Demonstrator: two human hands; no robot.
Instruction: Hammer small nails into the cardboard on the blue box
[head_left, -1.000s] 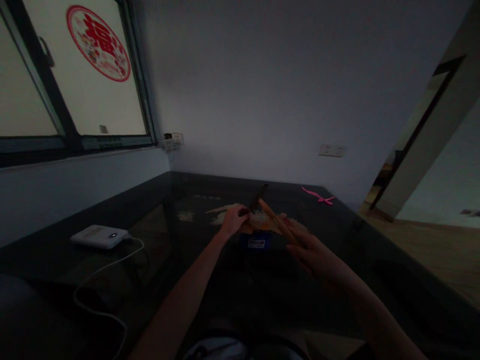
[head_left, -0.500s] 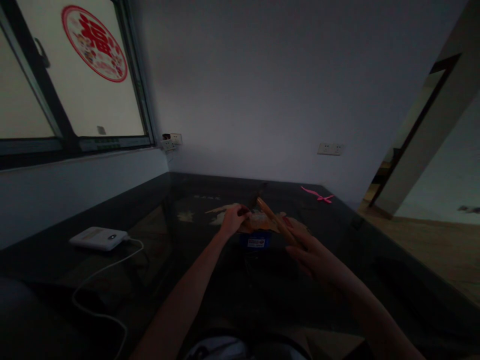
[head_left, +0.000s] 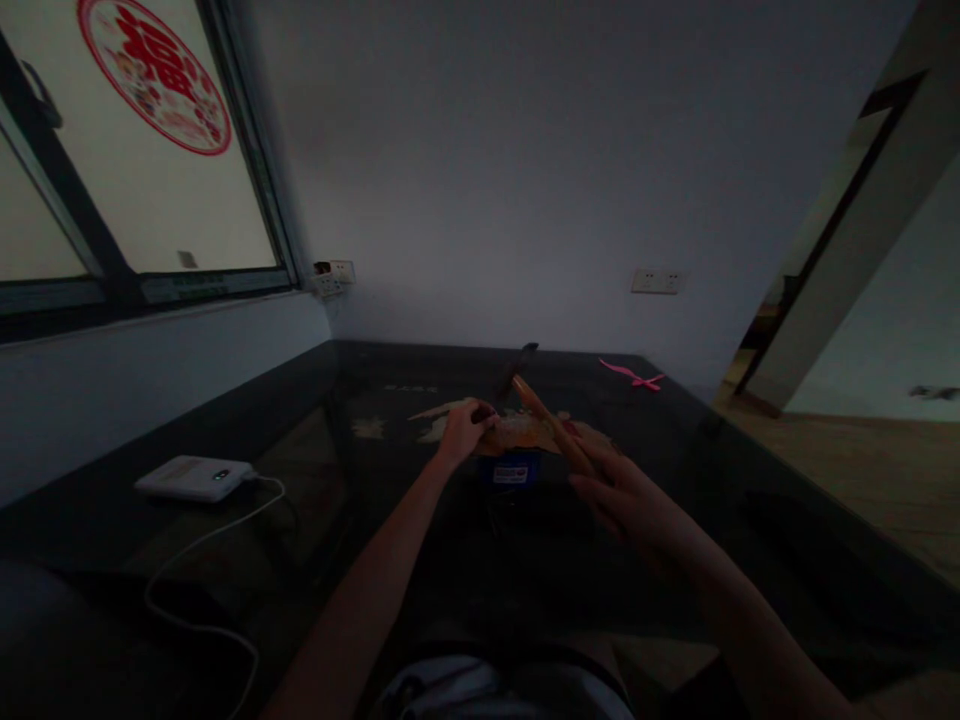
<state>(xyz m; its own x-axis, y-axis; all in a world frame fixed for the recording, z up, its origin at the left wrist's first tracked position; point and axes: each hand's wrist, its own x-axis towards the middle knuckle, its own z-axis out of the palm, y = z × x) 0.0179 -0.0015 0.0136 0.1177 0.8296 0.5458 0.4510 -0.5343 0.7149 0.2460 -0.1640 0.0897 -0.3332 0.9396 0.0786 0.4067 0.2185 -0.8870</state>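
Note:
My right hand (head_left: 619, 490) is wrapped round the wooden handle of a hammer (head_left: 551, 425). Its dark head sits at the far end of the handle, raised a little above the brown, torn-looking sheet (head_left: 521, 432). That sheet lies over a blue box (head_left: 510, 472) with a white label on its front. At the sheet's left side is my left hand (head_left: 461, 432), thumb and fingers pinched together near its edge. Whatever is between those fingertips is too small and dark to make out.
On the dark glossy table (head_left: 420, 560), a white power bank (head_left: 196, 478) lies at left with a white cable (head_left: 202, 540) running toward me. A pink ribbon-like strip (head_left: 634, 376) lies near the far right corner. A wall with sockets (head_left: 656, 281) stands behind.
The hammer's head has risen slightly and shows more clearly against the table. My left hand stays pinched in the same place. The whole view has shifted a little.

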